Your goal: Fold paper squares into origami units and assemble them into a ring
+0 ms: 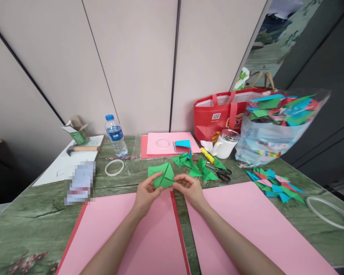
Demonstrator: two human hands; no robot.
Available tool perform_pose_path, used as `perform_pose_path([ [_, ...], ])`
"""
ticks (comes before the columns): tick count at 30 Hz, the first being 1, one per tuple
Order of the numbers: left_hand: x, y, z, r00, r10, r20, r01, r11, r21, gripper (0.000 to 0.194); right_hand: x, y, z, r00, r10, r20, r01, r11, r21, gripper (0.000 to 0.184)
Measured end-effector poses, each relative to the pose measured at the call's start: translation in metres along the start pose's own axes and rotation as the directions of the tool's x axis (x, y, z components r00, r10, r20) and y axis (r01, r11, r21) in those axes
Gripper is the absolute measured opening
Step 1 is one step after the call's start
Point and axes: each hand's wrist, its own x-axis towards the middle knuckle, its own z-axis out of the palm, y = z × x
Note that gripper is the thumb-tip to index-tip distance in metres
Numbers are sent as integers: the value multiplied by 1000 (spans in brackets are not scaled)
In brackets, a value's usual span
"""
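Between my two hands is a green sheet of folded paper (165,174), raised above the table and marked by crossing creases. My left hand (146,193) pinches its lower left part, thumb in front. At its right corner, my right hand (191,190) grips it between thumb and fingertips. Just beyond lie several folded green paper pieces (202,170), with black-handled scissors (224,174) partly under them. Two stacks of pink paper, the left sheet (126,229) and the right sheet (246,217), lie beneath my forearms.
A water bottle (116,137), a hammer (83,149), a small box (78,131) and a white ring (114,167) stand or lie leftward. Rightward are a white mug (225,145), a red bag (205,118), a plastic bag of paper pieces (269,133) and a larger ring (329,212).
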Motion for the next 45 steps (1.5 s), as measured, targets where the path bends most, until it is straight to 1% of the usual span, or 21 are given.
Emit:
perform_pose_path([
  [3, 0, -1, 0, 1000, 14, -28, -12, 997, 71, 47, -1, 2, 0, 1000, 15, -2, -15, 999, 28, 24],
  [7, 0, 0, 0, 999, 28, -36, -24, 996, 90, 47, -1, 6, 0, 999, 24, 29, -28, 992, 120, 19],
  [9, 0, 1, 0, 998, 39, -42, -34, 993, 113, 46, -1, 6, 0, 999, 11, 46, -16, 992, 123, 17],
  [11, -1, 2, 1, 998, 45, -42, -39, 991, 125, 45, -2, 6, 2, 998, -43, 52, 40, 998, 54, 15],
  [14, -3, 4, 4, 999, 48, -27, -44, 992, 118, 44, -4, 7, 7, 987, -154, 40, 157, 984, -87, 13],
  [16, -5, 5, 7, 999, 43, -18, -41, 991, 124, 42, -6, 10, 10, 985, -175, 12, 175, 976, -131, 17],
  [19, -7, 7, 11, 1000, 25, -1, -25, 992, 122, 40, -8, 16, 13, 991, -129, -29, 125, 984, -125, 24],
  [21, -7, 8, 13, 1000, 21, -2, -21, 994, 110, 40, -7, 19, 13, 993, -111, -43, 106, 988, -113, 26],
  [25, -6, 7, 13, 1000, 20, -23, -18, 995, 98, 41, -5, 18, 10, 997, -76, -26, 73, 994, -82, 25],
  [28, -5, 3, 11, 1000, -10, 20, 9, 998, 55, 44, -4, 18, 8, 999, -35, 3, 35, 999, -29, 26],
  [31, -3, -2, 8, 997, -31, 64, 30, 999, 16, 48, -3, 18, 8, 1000, -16, -1, 16, 1000, 18, 27],
  [34, -3, -5, 5, 995, -45, 84, 46, 999, -11, 50, -4, 18, 9, 1000, -2, -5, 2, 999, 48, 29],
  [39, -3, -5, 5, 996, -60, 61, 60, 998, 11, 53, -4, 15, 9, 999, 29, -16, -27, 997, 72, 31],
  [45, -2, -5, 7, 998, -50, 27, 49, 999, 17, 58, -5, 14, 10, 1000, 16, -14, -16, 998, 60, 30],
])
